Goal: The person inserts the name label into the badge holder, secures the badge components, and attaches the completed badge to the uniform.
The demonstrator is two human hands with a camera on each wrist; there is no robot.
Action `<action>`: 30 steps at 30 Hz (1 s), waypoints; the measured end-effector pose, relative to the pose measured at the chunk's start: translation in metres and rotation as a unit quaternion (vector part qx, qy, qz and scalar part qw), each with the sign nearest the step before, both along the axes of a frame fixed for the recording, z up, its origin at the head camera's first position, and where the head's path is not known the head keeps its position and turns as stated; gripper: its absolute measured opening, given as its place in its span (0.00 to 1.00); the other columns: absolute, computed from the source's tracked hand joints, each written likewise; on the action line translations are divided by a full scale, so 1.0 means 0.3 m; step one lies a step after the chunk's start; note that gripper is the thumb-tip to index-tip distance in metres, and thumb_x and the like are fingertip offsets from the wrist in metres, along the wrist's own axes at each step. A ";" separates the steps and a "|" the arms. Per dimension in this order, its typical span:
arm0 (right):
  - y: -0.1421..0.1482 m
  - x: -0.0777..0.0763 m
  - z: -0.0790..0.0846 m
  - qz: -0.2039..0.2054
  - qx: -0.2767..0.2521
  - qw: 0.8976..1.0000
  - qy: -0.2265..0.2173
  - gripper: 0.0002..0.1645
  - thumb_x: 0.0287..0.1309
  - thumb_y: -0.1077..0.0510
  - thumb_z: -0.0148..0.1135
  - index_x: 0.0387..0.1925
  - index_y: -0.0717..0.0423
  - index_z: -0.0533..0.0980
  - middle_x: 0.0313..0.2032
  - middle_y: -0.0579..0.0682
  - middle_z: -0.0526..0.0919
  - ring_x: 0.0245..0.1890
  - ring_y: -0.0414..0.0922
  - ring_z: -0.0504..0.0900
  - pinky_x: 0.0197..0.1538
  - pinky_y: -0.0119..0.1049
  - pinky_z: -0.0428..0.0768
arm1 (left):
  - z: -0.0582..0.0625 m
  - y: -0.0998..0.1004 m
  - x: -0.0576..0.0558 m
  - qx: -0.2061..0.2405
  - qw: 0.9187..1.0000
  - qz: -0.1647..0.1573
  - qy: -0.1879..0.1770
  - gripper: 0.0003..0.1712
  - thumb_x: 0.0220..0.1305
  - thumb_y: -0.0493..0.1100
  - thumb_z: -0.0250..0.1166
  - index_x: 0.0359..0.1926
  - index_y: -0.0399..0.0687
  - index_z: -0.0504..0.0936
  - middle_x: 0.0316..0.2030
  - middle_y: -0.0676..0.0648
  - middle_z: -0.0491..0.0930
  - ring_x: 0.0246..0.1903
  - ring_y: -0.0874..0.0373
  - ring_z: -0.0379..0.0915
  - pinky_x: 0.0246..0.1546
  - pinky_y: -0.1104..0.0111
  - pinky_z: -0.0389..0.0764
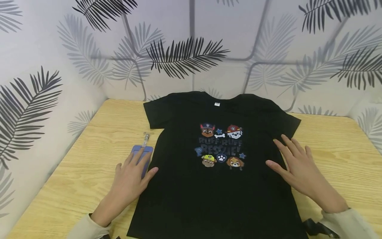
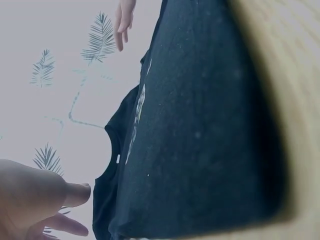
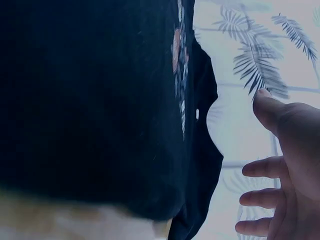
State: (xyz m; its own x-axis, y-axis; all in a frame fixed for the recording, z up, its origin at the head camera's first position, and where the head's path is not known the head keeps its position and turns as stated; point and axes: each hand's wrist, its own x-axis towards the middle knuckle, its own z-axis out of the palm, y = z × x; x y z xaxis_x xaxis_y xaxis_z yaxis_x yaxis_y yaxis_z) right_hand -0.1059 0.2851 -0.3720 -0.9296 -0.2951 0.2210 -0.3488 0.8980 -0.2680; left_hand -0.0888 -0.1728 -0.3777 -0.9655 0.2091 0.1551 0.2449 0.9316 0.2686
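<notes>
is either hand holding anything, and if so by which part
Nothing is held. The left hand, fingers extended, is over the blue badge holder; the right hand, also open, is over the edge of the black T-shirt.

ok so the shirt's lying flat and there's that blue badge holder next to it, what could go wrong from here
The blue badge holder lies close beside the black shirt, so moving the cloth might catch its clip.

The left hand partly covers the holder in the head view, so it could get knocked.

The right hand is over the shirt's side near a sleeve; a careless sweep might rumple it.
</notes>
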 end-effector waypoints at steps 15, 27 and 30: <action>-0.155 -0.056 0.023 0.028 0.004 0.999 -0.044 0.43 0.66 0.37 0.53 0.70 0.60 0.59 0.71 0.67 0.54 0.70 0.67 0.48 0.66 0.69 0.41 | -0.009 0.001 0.031 0.001 1.000 -0.009 0.028 0.30 0.65 0.53 0.63 0.62 0.40 0.73 0.63 0.33 0.68 0.60 0.32 0.65 0.47 0.35 0.70; -0.293 -0.090 -0.001 0.080 0.022 0.996 -0.042 0.42 0.65 0.37 0.54 0.70 0.59 0.61 0.71 0.63 0.57 0.70 0.65 0.51 0.66 0.68 0.46 | -0.024 -0.005 0.074 0.003 1.000 -0.009 0.028 0.30 0.64 0.53 0.64 0.61 0.40 0.74 0.61 0.34 0.70 0.58 0.36 0.67 0.47 0.39 0.72; -0.308 -0.100 -0.010 0.086 0.020 0.995 -0.043 0.42 0.65 0.38 0.55 0.70 0.59 0.61 0.71 0.63 0.57 0.70 0.65 0.51 0.66 0.68 0.47 | -0.027 -0.004 0.080 0.006 1.000 -0.008 0.028 0.30 0.63 0.53 0.65 0.61 0.41 0.74 0.61 0.34 0.70 0.58 0.36 0.67 0.46 0.39 0.72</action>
State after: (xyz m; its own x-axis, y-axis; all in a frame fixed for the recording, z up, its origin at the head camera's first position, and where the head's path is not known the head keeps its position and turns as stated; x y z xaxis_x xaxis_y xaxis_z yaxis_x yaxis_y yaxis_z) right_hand -0.1358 0.1928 -0.3752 -0.8791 -0.4592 0.1279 -0.4764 0.8375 -0.2677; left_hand -0.0647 -0.1740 -0.3857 -0.9517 0.2226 0.2115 0.2752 0.9239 0.2659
